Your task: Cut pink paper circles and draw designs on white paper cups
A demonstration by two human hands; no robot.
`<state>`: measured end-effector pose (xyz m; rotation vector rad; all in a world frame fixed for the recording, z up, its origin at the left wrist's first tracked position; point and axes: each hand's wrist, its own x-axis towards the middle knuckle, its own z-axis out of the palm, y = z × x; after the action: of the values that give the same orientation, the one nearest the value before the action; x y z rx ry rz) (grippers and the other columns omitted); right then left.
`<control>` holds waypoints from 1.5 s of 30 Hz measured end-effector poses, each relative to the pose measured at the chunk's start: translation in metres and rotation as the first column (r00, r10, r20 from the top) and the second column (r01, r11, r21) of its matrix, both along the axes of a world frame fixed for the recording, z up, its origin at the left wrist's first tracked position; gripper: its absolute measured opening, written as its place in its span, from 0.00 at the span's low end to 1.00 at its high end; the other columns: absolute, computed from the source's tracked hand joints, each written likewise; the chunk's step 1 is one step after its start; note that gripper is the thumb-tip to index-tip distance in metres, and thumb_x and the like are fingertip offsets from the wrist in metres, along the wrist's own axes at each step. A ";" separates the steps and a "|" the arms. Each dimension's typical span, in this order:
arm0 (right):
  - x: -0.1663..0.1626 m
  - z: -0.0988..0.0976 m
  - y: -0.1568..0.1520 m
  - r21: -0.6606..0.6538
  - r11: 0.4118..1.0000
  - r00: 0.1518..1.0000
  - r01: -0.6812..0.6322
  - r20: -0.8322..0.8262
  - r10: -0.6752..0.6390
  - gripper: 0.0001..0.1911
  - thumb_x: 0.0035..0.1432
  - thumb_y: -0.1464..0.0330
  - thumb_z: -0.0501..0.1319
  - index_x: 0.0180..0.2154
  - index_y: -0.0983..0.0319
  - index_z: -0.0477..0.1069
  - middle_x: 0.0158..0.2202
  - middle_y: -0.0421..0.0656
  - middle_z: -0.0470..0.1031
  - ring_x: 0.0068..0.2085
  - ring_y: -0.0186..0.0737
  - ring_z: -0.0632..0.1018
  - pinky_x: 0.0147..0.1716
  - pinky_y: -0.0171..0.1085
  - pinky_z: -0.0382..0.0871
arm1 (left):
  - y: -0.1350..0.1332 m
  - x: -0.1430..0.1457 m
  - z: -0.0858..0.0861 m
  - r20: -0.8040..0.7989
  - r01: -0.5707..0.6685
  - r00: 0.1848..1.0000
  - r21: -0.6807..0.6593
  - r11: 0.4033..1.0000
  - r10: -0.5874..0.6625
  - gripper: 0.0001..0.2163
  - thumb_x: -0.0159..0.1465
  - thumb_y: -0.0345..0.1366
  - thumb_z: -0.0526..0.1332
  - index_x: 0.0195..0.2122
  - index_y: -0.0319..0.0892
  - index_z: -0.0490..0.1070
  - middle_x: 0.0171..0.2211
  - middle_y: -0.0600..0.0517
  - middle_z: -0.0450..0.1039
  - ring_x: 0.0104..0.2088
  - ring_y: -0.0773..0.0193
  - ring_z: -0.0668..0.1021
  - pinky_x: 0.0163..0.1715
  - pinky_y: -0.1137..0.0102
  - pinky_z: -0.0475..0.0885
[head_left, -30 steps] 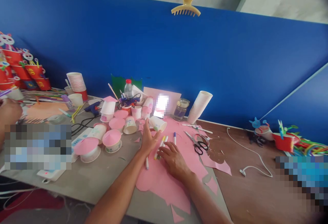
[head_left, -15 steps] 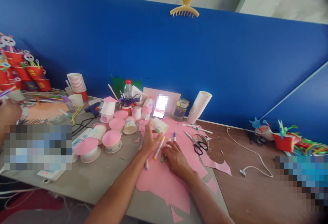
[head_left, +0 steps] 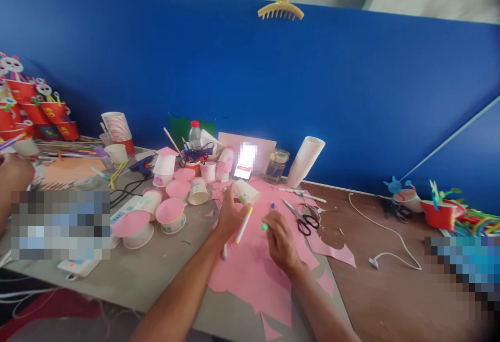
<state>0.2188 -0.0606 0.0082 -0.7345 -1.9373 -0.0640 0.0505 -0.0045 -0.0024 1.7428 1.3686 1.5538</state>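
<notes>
My left hand (head_left: 229,218) is closed around a white paper cup (head_left: 247,191) with small coloured drawings, tilted on its side with its mouth toward the right. My right hand (head_left: 280,239) pinches a green-tipped marker (head_left: 264,227), raised over the pink paper (head_left: 253,279); most of its barrel is hidden by the fingers. Between the hands lies a yellow-ended marker (head_left: 244,226). A blue-ended marker (head_left: 273,206) shows just beyond my right fingers. Below my left wrist rests another pen (head_left: 224,251), partly hidden by the arm.
Scissors (head_left: 302,219) lie right of my right hand. Behind stand a lit phone (head_left: 242,171), a glass jar (head_left: 277,167) and a leaning cup stack (head_left: 307,159). Pink-topped cups (head_left: 171,214) and a power strip (head_left: 84,261) are at left. Another person's hand (head_left: 17,172) works at far left.
My right hand has picked up the green marker from the pink paper and lifted it, moving slightly right. My left hand keeps the cup nearly in place.
</notes>
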 end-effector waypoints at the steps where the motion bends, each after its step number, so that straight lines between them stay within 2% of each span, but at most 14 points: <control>1: 0.005 0.001 -0.001 -0.011 0.999 0.998 0.044 -0.045 -0.044 0.18 0.61 0.78 0.49 0.50 0.58 0.66 0.39 0.48 0.72 0.43 0.44 0.74 0.43 0.47 0.71 | 0.000 0.000 -0.001 -0.023 0.007 1.000 0.000 1.000 -0.007 0.34 0.57 0.32 0.62 0.62 0.54 0.49 0.55 0.46 0.59 0.41 0.58 0.75 0.44 0.56 0.73; 5: 0.022 -0.001 0.001 -0.069 0.976 0.968 0.208 -0.132 -0.215 0.15 0.61 0.76 0.50 0.48 0.60 0.67 0.38 0.48 0.73 0.39 0.44 0.75 0.37 0.42 0.72 | -0.002 0.000 -0.004 -0.171 0.070 0.983 0.041 0.997 -0.062 0.35 0.58 0.35 0.62 0.64 0.47 0.45 0.56 0.42 0.59 0.43 0.58 0.74 0.45 0.58 0.72; 10: 0.027 -0.008 0.008 -0.214 0.938 0.946 0.272 -0.119 -0.301 0.14 0.60 0.74 0.51 0.45 0.61 0.70 0.38 0.47 0.76 0.37 0.43 0.77 0.35 0.39 0.72 | -0.009 0.003 -0.002 -0.322 0.194 0.934 0.092 0.977 -0.155 0.35 0.59 0.38 0.61 0.64 0.46 0.43 0.56 0.41 0.59 0.50 0.55 0.72 0.46 0.59 0.71; 16: 0.027 -0.015 0.015 -0.266 0.900 0.915 0.344 -0.118 -0.385 0.17 0.58 0.73 0.49 0.45 0.64 0.71 0.39 0.50 0.77 0.41 0.46 0.78 0.39 0.44 0.72 | -0.017 0.005 0.006 -0.362 0.359 0.868 -0.012 0.933 -0.339 0.35 0.60 0.41 0.61 0.64 0.46 0.43 0.57 0.41 0.60 0.54 0.52 0.69 0.48 0.57 0.71; 20: 0.030 -0.018 0.019 -0.289 0.893 0.916 0.346 -0.104 -0.388 0.17 0.57 0.73 0.50 0.44 0.64 0.72 0.38 0.50 0.77 0.39 0.46 0.78 0.38 0.44 0.73 | -0.018 0.003 0.009 -0.445 0.386 0.818 -0.044 0.921 -0.364 0.35 0.60 0.44 0.62 0.64 0.45 0.45 0.57 0.40 0.62 0.56 0.48 0.67 0.53 0.52 0.67; 28: 0.028 -0.011 0.015 -0.340 0.884 0.930 0.322 -0.059 -0.362 0.17 0.58 0.73 0.49 0.44 0.64 0.73 0.34 0.48 0.77 0.36 0.44 0.78 0.37 0.42 0.72 | -0.018 0.003 0.005 -0.554 0.406 0.749 -0.049 0.913 -0.363 0.39 0.59 0.50 0.62 0.65 0.44 0.43 0.59 0.41 0.61 0.58 0.49 0.65 0.57 0.51 0.62; 32: 0.027 -0.009 0.015 -0.364 0.875 0.935 0.319 -0.028 -0.352 0.17 0.58 0.72 0.49 0.43 0.64 0.73 0.33 0.47 0.76 0.34 0.43 0.78 0.36 0.41 0.72 | -0.018 0.002 0.006 -0.556 0.418 0.738 -0.069 0.906 -0.383 0.39 0.59 0.51 0.61 0.65 0.45 0.43 0.60 0.41 0.60 0.60 0.49 0.64 0.58 0.51 0.62; 39: 0.030 -0.014 0.017 -0.305 0.884 0.923 0.356 -0.034 -0.383 0.17 0.59 0.72 0.49 0.45 0.64 0.73 0.38 0.50 0.78 0.38 0.44 0.78 0.37 0.41 0.73 | -0.016 0.000 0.007 -0.546 0.425 0.728 -0.117 0.898 -0.416 0.39 0.59 0.51 0.61 0.66 0.44 0.43 0.62 0.40 0.57 0.61 0.47 0.63 0.59 0.50 0.60; 45: 0.033 -0.017 0.019 -0.301 0.883 0.918 0.361 -0.049 -0.392 0.18 0.59 0.72 0.50 0.46 0.63 0.73 0.38 0.49 0.78 0.40 0.44 0.78 0.39 0.42 0.73 | -0.016 -0.001 0.007 -0.522 0.442 0.730 -0.132 0.887 -0.441 0.39 0.59 0.47 0.62 0.66 0.44 0.43 0.62 0.39 0.58 0.61 0.47 0.63 0.58 0.49 0.60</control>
<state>0.2513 -0.0412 -0.0091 -1.2809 -1.6919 0.0196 0.0491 -0.0203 0.0048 2.4089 1.0380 0.8244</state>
